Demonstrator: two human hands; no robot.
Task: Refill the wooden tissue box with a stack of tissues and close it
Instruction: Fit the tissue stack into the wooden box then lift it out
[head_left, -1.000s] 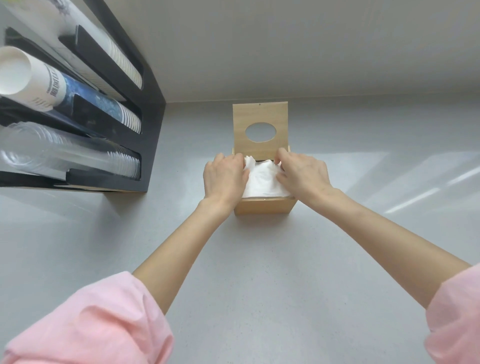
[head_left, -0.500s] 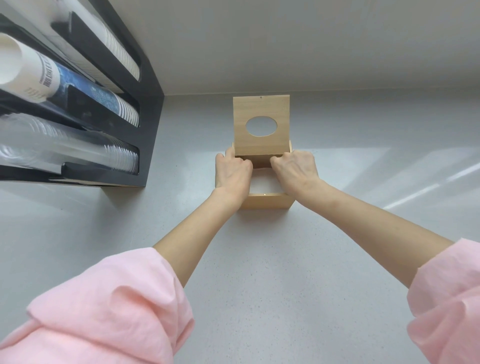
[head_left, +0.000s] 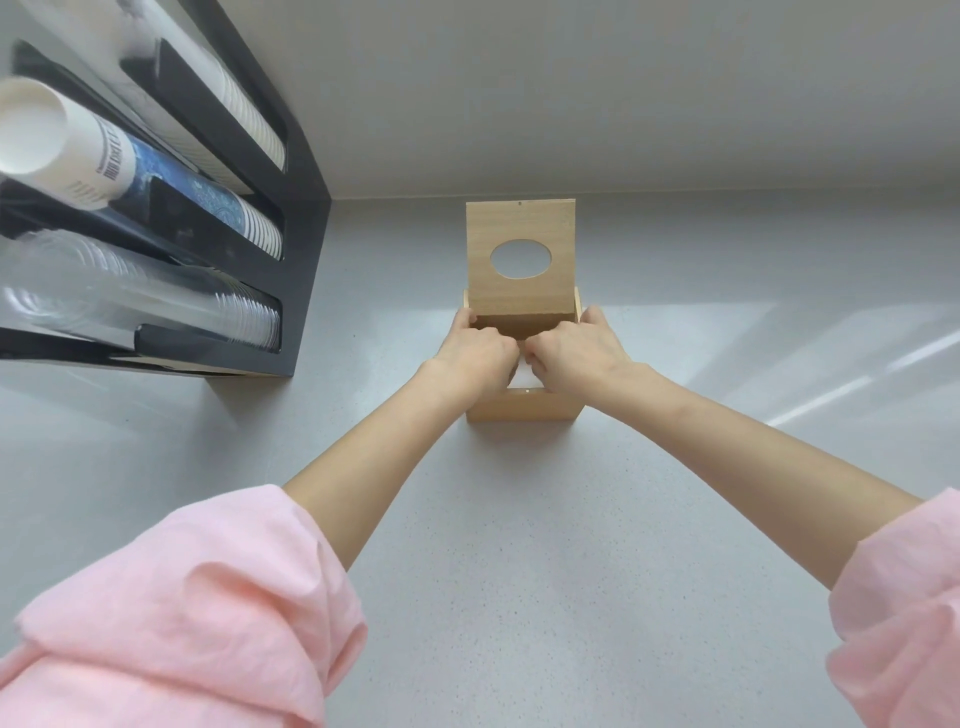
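Observation:
The wooden tissue box (head_left: 522, 408) stands on the grey counter near the back wall. Its lid (head_left: 519, 299), with an oval hole, is hinged up and stands upright behind the opening. My left hand (head_left: 475, 353) and my right hand (head_left: 574, 351) are both down in the open top, knuckles nearly touching, fingers curled inside onto the white tissues (head_left: 523, 375). Both thumbs rest by the side walls. Only a small white patch of the tissues shows between my hands; the fingertips are hidden inside the box.
A black cup dispenser rack (head_left: 306, 218) stands at the left, holding stacked paper cups (head_left: 62, 140) and clear plastic cups (head_left: 130, 301). The grey counter (head_left: 519, 545) stretches in front of the box and to its right. Pink sleeves fill the lower corners.
The tissues stood above the rim a second ago; they now sit low inside the box. Both hands have sunk deeper and drawn together over the middle.

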